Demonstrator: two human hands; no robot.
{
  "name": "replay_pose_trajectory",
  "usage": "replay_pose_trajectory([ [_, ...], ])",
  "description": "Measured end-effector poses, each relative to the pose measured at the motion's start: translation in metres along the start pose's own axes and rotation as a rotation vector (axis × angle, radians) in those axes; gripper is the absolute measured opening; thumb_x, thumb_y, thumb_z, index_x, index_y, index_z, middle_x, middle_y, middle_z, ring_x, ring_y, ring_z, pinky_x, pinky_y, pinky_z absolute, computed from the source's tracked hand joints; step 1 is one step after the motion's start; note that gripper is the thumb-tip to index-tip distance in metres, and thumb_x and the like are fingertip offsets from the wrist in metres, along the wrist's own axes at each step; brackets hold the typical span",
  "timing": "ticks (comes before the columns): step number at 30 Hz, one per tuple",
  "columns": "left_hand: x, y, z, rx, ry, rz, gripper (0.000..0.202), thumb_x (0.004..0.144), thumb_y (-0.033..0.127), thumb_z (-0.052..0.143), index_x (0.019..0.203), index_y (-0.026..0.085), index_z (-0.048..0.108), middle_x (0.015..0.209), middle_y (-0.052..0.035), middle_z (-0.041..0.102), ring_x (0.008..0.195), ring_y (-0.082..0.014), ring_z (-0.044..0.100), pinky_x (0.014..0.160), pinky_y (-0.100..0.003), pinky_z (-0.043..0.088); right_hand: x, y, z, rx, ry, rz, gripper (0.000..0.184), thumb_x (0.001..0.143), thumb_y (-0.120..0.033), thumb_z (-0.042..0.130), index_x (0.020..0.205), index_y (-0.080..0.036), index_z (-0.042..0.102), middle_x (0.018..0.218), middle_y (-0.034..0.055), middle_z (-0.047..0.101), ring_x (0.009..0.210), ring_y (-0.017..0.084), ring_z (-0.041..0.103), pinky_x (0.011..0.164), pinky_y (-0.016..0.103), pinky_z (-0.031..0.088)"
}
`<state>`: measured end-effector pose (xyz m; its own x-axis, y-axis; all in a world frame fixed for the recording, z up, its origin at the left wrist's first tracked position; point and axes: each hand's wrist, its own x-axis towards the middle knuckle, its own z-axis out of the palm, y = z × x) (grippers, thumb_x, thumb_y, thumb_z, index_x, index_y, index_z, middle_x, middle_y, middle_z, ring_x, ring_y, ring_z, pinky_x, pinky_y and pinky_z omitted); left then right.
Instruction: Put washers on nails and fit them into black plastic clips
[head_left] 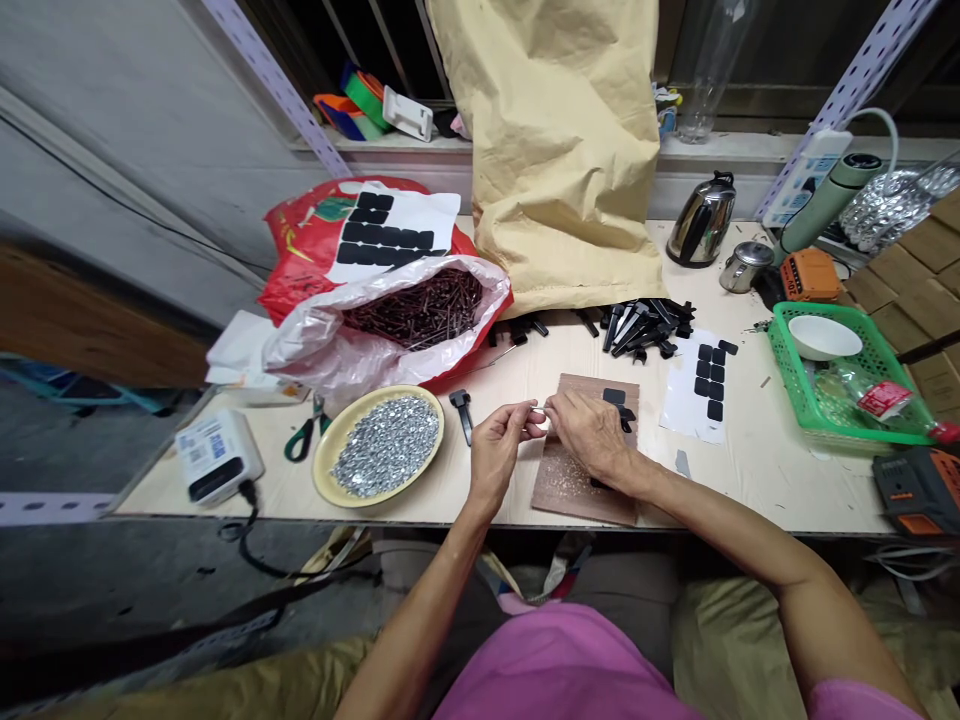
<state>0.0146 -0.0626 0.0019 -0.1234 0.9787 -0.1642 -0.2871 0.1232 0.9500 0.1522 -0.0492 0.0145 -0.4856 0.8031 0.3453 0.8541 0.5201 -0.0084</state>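
My left hand (501, 445) and my right hand (594, 438) meet at the fingertips near the table's front edge. Between them both pinch a small, thin, shiny metal piece (537, 409), too small to name. Under my right hand lies a brown wooden board (574, 494) with pale crumbs and black pieces on it; the hand hides part of it. Left of my left hand lies a black plastic clip-like part (462, 408). Further left, a yellow bowl (322, 472) holds many small silvery metal pieces.
Behind, an open red bag (289, 240) holds dark screws. Black plastic parts (637, 325) lie heaped near a white sheet (679, 400) with black stickers. Scissors (298, 442) and a white device (217, 455) lie left; a green basket (787, 345) and steel kettle (701, 220) stand right.
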Motion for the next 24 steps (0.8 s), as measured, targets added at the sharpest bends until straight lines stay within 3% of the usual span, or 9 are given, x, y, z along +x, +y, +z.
replay_pose_trajectory([
  [4,0.003,0.0,-0.005,-0.015,-0.041,-0.057,0.034,0.064,0.044,0.076,0.075,0.013,0.068,0.065,-0.0034,0.068,0.055,-0.0113,0.06,0.062,-0.027,0.054,-0.001,0.001,-0.002,0.005,0.003,-0.02,0.026,0.098,-0.023,0.04,0.084,-0.017,0.062,0.074,0.0028,0.062,0.07,0.014,0.055,0.062,0.027,0.031],
  [7,0.006,0.0,-0.01,0.058,-0.045,-0.011,0.029,0.064,0.04,0.076,0.072,0.013,0.069,0.063,-0.003,0.067,0.055,-0.012,0.061,0.06,-0.025,0.053,-0.001,0.0,0.0,-0.022,0.012,-0.028,0.028,0.098,-0.025,0.04,0.082,-0.017,0.062,0.073,0.0035,0.062,0.071,0.015,0.055,0.062,0.028,0.031],
  [11,0.009,0.0,-0.017,0.188,-0.058,0.063,0.021,0.067,0.036,0.075,0.067,0.016,0.068,0.059,-0.0011,0.066,0.053,-0.0114,0.061,0.057,-0.021,0.05,-0.001,0.0,0.001,0.008,0.012,-0.025,0.022,0.097,-0.026,0.045,0.087,-0.018,0.062,0.075,0.0024,0.063,0.073,0.014,0.055,0.063,0.027,0.032],
  [15,0.011,0.0,-0.021,0.174,-0.123,0.012,0.026,0.066,0.041,0.074,0.067,0.015,0.068,0.059,-0.0016,0.066,0.051,-0.0117,0.06,0.055,-0.022,0.05,-0.001,0.002,-0.003,0.014,-0.006,-0.098,0.016,0.096,-0.024,0.048,0.09,-0.019,0.062,0.081,0.0016,0.064,0.077,0.014,0.054,0.066,0.026,0.031],
  [21,0.011,-0.002,-0.023,0.211,-0.128,0.036,0.023,0.067,0.038,0.073,0.066,0.016,0.068,0.059,-0.0016,0.066,0.05,-0.0118,0.06,0.054,-0.022,0.048,-0.002,0.004,-0.001,-0.032,0.01,-0.147,0.032,0.099,-0.029,0.04,0.08,-0.018,0.062,0.072,0.0029,0.061,0.072,0.014,0.052,0.064,0.028,0.028],
  [24,0.012,-0.003,-0.023,0.252,-0.142,0.052,0.022,0.068,0.038,0.072,0.066,0.016,0.068,0.059,-0.0019,0.067,0.05,-0.012,0.061,0.055,-0.022,0.048,-0.002,0.005,0.002,0.028,-0.046,-0.1,0.029,0.098,-0.031,0.042,0.083,-0.017,0.062,0.074,0.0031,0.062,0.073,0.014,0.054,0.063,0.026,0.031],
])
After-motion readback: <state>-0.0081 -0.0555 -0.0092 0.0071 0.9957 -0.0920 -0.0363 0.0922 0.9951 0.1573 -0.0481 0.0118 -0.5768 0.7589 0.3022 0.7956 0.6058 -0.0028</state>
